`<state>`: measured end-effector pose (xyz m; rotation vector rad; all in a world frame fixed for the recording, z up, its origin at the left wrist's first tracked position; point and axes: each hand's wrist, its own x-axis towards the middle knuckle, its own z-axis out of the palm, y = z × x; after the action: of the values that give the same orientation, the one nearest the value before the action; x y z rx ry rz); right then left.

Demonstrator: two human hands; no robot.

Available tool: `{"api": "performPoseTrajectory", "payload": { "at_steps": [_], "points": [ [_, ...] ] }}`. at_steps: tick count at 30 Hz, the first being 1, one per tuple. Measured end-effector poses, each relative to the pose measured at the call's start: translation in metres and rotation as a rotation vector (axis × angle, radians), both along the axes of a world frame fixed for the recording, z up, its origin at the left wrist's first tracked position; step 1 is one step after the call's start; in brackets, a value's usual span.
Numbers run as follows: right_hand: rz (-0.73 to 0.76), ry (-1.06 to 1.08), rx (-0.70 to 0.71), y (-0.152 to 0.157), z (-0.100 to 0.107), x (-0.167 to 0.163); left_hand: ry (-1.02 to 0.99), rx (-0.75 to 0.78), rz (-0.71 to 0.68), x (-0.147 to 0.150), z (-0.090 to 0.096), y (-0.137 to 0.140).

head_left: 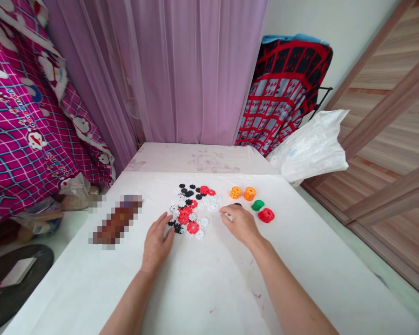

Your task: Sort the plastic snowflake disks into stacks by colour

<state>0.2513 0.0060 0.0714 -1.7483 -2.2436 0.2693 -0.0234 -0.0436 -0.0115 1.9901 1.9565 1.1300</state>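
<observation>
A loose heap of snowflake-shaped plastic discs in red (185, 215), white (212, 203) and black (187, 192) lies mid-table. My left hand (157, 243) rests at the heap's left edge, fingers apart, its fingertips beside some black discs. To the right of the heap is my right hand (240, 224), its fingers bent with a gap between thumb and forefinger; no disc shows in it. Just behind its knuckles a black piece is partly hidden. Sorted stacks stand beyond it: two orange stacks (250, 193), a green stack (258, 205) and a red stack (266, 215).
The table has a white cover (209, 284), with a flowered cloth (206, 159) at its far end. A pixelated reddish-brown patch (117, 221) is at left. A white plastic bag (312, 146) hangs over the back right corner. Purple curtains (195, 70) close off the back.
</observation>
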Motion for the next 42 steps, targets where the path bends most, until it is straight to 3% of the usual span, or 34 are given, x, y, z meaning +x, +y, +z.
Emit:
{"api": "performPoseTrajectory", "payload": {
  "at_steps": [2,5,14,18,23,27,34,42],
  "points": [
    [0.086,0.025,-0.052,-0.009,-0.011,-0.026,0.038,0.011,-0.017,0.000,-0.001,0.000],
    [0.091,-0.045,-0.089,-0.013,-0.021,-0.047,0.094,0.013,-0.040,0.002,-0.002,0.000],
    [-0.023,-0.051,-0.093,-0.014,-0.035,-0.057,0.116,0.001,-0.038,0.000,-0.002,0.000],
    [-0.067,0.093,-0.035,-0.016,-0.035,-0.036,0.113,0.012,-0.035,-0.001,-0.003,0.000],
    [-0.242,0.366,0.102,-0.005,-0.042,0.022,0.113,0.026,-0.031,-0.001,-0.005,-0.001],
    [-0.339,0.405,0.020,-0.001,-0.047,0.054,0.109,0.021,-0.033,-0.003,-0.006,-0.001],
    [-0.212,0.252,-0.087,-0.012,-0.041,0.046,0.094,0.024,-0.048,-0.003,-0.004,-0.002],
    [-0.199,0.172,-0.122,-0.015,-0.036,0.038,0.089,0.001,-0.040,-0.003,-0.005,-0.002]
  ]
}}
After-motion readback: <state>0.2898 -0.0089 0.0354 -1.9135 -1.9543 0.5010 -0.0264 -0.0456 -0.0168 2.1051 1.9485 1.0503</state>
